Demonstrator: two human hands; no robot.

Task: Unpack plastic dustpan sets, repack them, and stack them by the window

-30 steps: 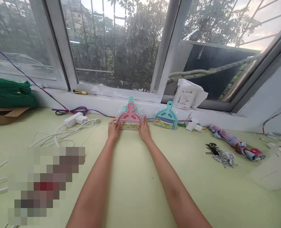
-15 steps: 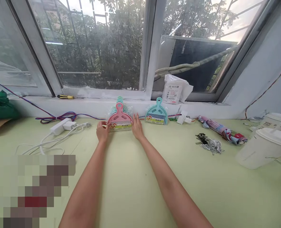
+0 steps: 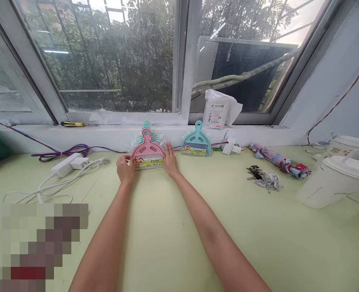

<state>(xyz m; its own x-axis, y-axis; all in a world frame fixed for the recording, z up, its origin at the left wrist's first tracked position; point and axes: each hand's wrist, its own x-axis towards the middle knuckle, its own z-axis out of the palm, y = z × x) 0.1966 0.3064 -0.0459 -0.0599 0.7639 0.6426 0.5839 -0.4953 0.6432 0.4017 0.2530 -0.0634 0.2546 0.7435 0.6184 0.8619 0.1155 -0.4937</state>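
Observation:
A pink dustpan-and-brush set (image 3: 148,148) in clear wrapping stands upright against the wall below the window. Behind it is a stack of several turquoise sets (image 3: 146,123), mostly hidden. My left hand (image 3: 126,169) is closed at the pink set's lower left edge, thumb and fingers bent around the side. On the opposite side, my right hand (image 3: 170,160) lies along the edge with its fingers stretched out and pointing up. Farther right, a single turquoise dustpan-and-brush set (image 3: 197,140) leans on the wall, apart from both hands.
A white charger with cables (image 3: 67,164) and a coiled wire (image 3: 60,152) lie left. A screwdriver (image 3: 72,124) and a wrapped box (image 3: 216,115) sit on the sill. Keys (image 3: 255,173), a folded umbrella (image 3: 278,159) and lidded cups (image 3: 322,186) are on the right.
The view has shifted slightly, so the whole scene sits a little further left. Both hands remain at the sides of the pink set.

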